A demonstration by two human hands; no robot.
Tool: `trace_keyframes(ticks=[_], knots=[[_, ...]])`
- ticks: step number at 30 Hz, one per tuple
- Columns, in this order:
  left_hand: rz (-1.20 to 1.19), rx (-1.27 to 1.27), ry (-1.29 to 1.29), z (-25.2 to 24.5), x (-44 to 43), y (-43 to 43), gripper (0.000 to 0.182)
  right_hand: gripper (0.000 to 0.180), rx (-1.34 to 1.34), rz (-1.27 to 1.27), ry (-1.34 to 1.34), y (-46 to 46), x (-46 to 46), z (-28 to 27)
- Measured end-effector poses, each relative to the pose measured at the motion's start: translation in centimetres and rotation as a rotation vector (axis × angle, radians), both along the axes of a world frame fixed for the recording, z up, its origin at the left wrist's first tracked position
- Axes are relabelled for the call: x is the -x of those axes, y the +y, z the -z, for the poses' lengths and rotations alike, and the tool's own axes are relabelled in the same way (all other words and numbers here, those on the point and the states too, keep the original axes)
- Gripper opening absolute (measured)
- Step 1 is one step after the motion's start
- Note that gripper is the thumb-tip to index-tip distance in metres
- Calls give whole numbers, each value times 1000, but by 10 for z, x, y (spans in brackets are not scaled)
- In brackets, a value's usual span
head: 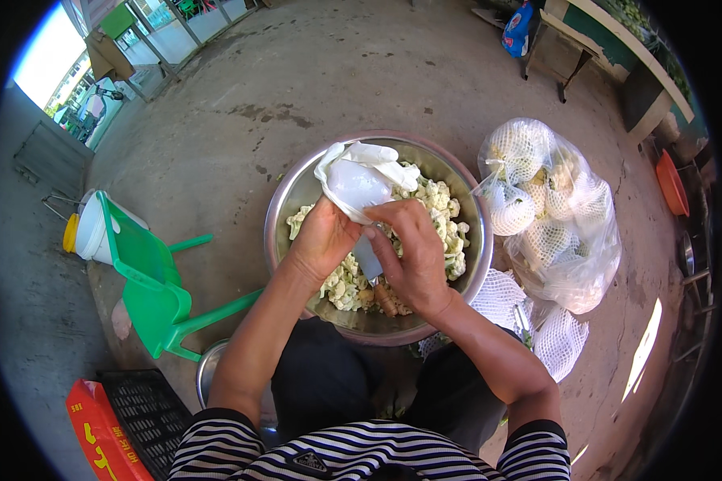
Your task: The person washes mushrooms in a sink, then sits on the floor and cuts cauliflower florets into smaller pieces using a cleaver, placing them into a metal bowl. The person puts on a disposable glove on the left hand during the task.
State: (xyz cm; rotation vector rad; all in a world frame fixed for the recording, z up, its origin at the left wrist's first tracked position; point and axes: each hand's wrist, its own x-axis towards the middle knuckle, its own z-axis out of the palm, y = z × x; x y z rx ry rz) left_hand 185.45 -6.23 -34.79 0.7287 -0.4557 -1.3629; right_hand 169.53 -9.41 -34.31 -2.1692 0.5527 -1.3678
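Over a wide metal basin, my left hand is at the cuff of a white glove. Its fingertips are hidden by the glove, which looks bunched and puffed out. My right hand pinches the glove's near edge between thumb and forefinger. Below that thumb is a knife with a broad blade and a wooden handle. Whether the knife rests on the florets or touches my right hand, I cannot tell. Cut cauliflower florets fill much of the basin.
Right of the basin stands a clear plastic bag of cauliflower heads in white foam nets. Loose foam nets lie nearer me. To the left are a green plastic chair, a white bucket and a black crate.
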Motion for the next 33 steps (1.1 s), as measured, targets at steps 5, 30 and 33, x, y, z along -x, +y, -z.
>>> trace_keyframes(ticks=[5, 30, 33], knots=[[66, -23, -2, -14, 15, 3, 44, 32, -132, 162, -97, -38, 10, -6], [301, -11, 10, 4, 15, 6, 44, 13, -413, 152, -274, -65, 20, 4], [211, 19, 52, 6, 14, 4, 44, 12, -397, 156, -263, -65, 20, 0]])
